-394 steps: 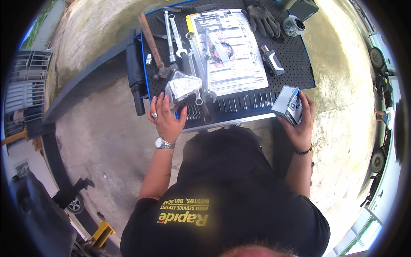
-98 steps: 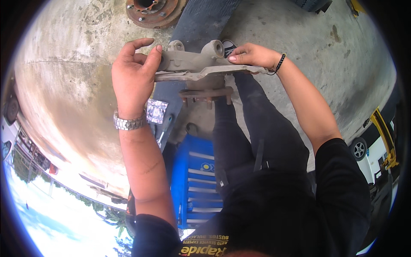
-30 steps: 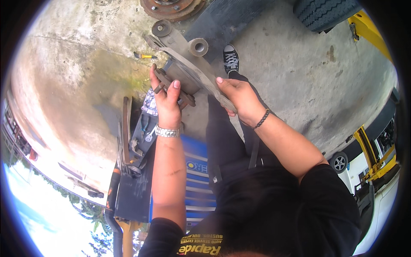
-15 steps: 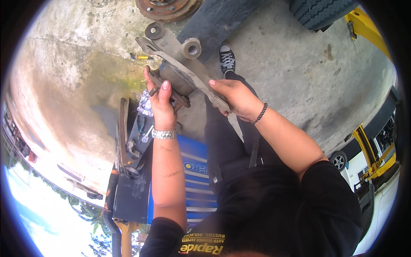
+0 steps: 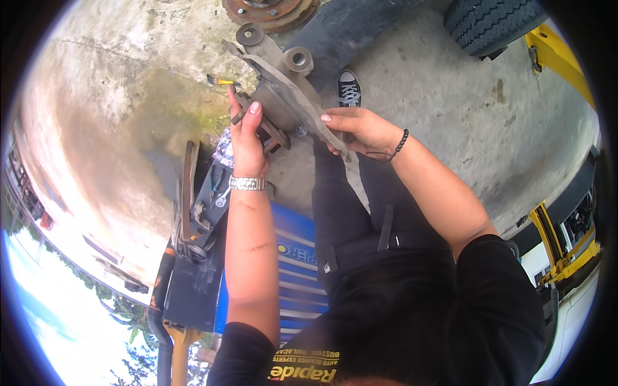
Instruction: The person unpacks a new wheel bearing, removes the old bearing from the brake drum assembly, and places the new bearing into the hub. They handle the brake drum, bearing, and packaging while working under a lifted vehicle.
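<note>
A dusty grey-brown suspension control arm (image 5: 278,103) is held up in front of me, tilted, its far end pointing away and to the left. It has a round bushing (image 5: 299,59) on its right side and another round bushed end (image 5: 249,34) at the top. My left hand (image 5: 248,141) grips a flange at its near left side, thumb and a finger pointing up along it. My right hand (image 5: 365,130) pinches the long near edge, thumb on top and the other fingers partly hidden underneath.
A rusty brake disc hub (image 5: 273,9) lies at the top beside a dark flat board (image 5: 357,29). A tyre (image 5: 490,24) and yellow lift arm (image 5: 561,61) stand far right. A yellow-handled brush (image 5: 223,81) lies on concrete. A blue tool cabinet (image 5: 295,257) with tools on top is near left.
The control arm has turned slightly in my hands and shifted a little right in view. Both hands keep their hold. The whole scene has shifted slightly with the head's movement.
</note>
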`<action>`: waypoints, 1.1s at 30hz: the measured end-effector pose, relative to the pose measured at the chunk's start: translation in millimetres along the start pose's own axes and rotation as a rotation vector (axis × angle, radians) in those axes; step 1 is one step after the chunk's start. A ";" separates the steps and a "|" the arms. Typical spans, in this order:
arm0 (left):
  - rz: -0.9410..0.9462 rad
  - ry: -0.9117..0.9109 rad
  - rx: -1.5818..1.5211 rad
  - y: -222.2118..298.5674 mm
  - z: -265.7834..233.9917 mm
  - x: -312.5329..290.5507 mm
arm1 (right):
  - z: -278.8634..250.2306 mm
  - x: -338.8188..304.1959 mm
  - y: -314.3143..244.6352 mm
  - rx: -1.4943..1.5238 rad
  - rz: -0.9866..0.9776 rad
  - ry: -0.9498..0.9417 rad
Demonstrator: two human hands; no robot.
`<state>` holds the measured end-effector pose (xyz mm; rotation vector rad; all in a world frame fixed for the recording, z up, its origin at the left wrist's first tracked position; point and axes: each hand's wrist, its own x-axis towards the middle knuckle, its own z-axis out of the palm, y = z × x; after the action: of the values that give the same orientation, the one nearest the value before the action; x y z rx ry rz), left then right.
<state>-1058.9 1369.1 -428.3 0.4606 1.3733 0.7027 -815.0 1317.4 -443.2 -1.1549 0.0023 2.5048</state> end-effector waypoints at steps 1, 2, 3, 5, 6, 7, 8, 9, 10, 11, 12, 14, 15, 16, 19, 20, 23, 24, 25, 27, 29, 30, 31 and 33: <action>-0.002 -0.019 -0.018 3.7 -0.4 2.5 | 1.5 0.1 -3.8 -0.008 -0.014 -0.035; -0.013 -0.036 -0.027 7.0 -0.7 5.0 | 2.7 0.0 -7.9 -0.030 -0.003 -0.022; -0.058 -0.021 -0.034 10.3 -1.7 6.8 | 3.2 -0.3 -12.3 -0.053 0.011 -0.021; -0.120 0.005 -0.062 12.5 -1.8 7.4 | 1.2 -0.5 -22.1 -0.134 0.063 -0.057; -0.084 -0.023 -0.048 12.2 -1.6 6.9 | -0.4 0.7 -26.1 -0.166 0.077 -0.096; -0.044 -0.013 -0.037 10.5 -0.8 5.0 | -1.8 2.3 -28.3 -0.198 0.081 -0.073; 0.005 -0.023 -0.035 8.0 0.4 2.9 | -2.8 4.9 -28.7 -0.219 0.073 -0.063; 0.007 0.002 -0.029 6.0 1.4 1.3 | -4.1 7.5 -27.9 -0.231 0.069 -0.043; 0.019 0.010 -0.033 4.1 2.6 -0.2 | -4.8 10.1 -25.1 -0.190 0.053 -0.043; 0.024 0.020 -0.042 2.7 4.0 -1.8 | -5.3 13.1 -21.6 -0.142 0.040 -0.033; 0.029 0.020 -0.034 2.2 5.2 -3.5 | -6.4 15.5 -18.2 -0.094 0.028 -0.024; 0.027 0.026 -0.035 1.9 8.3 -8.6 | -9.8 20.4 -14.1 -0.101 0.046 -0.062; 0.042 0.055 0.012 1.6 10.0 -12.6 | -11.5 22.6 -12.8 -0.110 0.065 -0.054; 0.060 0.087 0.049 1.0 11.9 -17.2 | -11.7 25.0 -10.5 -0.097 0.063 -0.085; 0.222 0.308 0.348 -5.3 16.9 -34.8 | -15.3 30.4 -4.9 -0.087 0.079 -0.086; 0.285 0.404 0.485 -8.0 17.7 -40.7 | -17.3 31.6 -1.8 -0.090 0.085 -0.086; 0.328 0.426 0.533 -11.1 17.4 -55.1 | -26.5 33.4 11.1 -0.136 0.057 -0.045; 0.299 0.359 0.529 -11.6 19.0 -56.9 | -30.2 34.2 15.9 -0.141 0.011 -0.078; 0.330 0.356 0.590 -11.6 21.0 -59.1 | -33.8 35.0 20.4 -0.211 0.038 -0.013; 0.346 0.354 0.703 -14.4 29.9 -65.7 | -39.1 38.5 26.1 -0.328 0.042 0.022; 0.370 0.415 0.864 -19.2 40.3 -71.8 | -36.9 43.0 31.6 -0.344 0.012 0.033; 0.429 0.427 0.843 -18.6 38.9 -72.8 | -32.3 41.6 36.8 -0.347 -0.031 0.005; 0.385 0.435 0.818 -20.3 39.3 -76.0 | -26.3 39.5 41.0 -0.355 -0.044 0.020; 0.321 0.374 0.610 -15.6 24.0 -71.7 | -6.2 35.7 51.6 -0.378 -0.045 0.104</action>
<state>-1035.8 1310.9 -383.2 1.0928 1.8960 0.6374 -849.1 1280.7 -481.5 -1.4100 -0.4827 2.4672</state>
